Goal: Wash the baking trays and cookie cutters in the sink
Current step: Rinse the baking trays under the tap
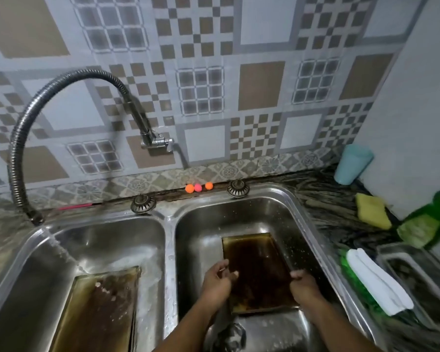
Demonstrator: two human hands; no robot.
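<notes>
**Two hands hold a dirty tray in the right sink**

A steel double sink (169, 250) sits under a tiled wall. In the right bowl lies a brown, stained baking tray (258, 271). The left hand (217, 279) is at the tray's left edge, with the fingers curled and the thumb over the rim. The right hand (304, 284) is closed around the tray's right edge. Both hands seem to grip the tray.

A second dirty tray (99, 308) lies in the left bowl. A bendy metal tap hose (18, 148) curves down from the wall, and water runs from its end into the left bowl, near that tray.

Three small balls (198, 187), orange and pink, sit on the ledge behind the sink. To the right, on the dark counter (323, 199), are a pale blue cup (352, 165), a yellow sponge (372, 210) and a green soap bottle (427, 222). A white cloth (377, 282) lies nearer, over something green. Just beside it is a metal tray (417, 278).

No cookie cutters can be made out.
</notes>
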